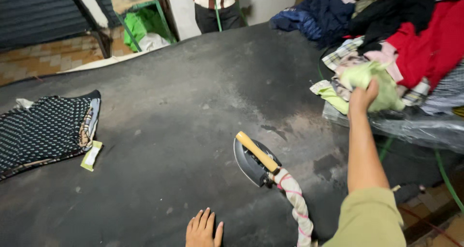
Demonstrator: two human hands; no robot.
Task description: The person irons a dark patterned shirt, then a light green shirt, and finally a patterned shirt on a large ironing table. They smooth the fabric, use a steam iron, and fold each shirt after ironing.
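Note:
My right hand (362, 96) reaches out to the right and grips a light green garment (374, 80) at the front of a pile of clothes (411, 39). My left hand (203, 229) lies flat, fingers apart, on the dark ironing table (183, 87) near its front edge. A metal iron (253, 159) with a yellow wooden handle rests on the table between my two arms; its cloth-wrapped cord (297, 206) trails toward me.
A folded dark dotted garment (46, 131) with a small tag lies at the table's left. Clear plastic sheeting (415, 126) lies under the clothes pile. A person in a striped shirt (215, 5) stands behind the far edge, next to a green frame.

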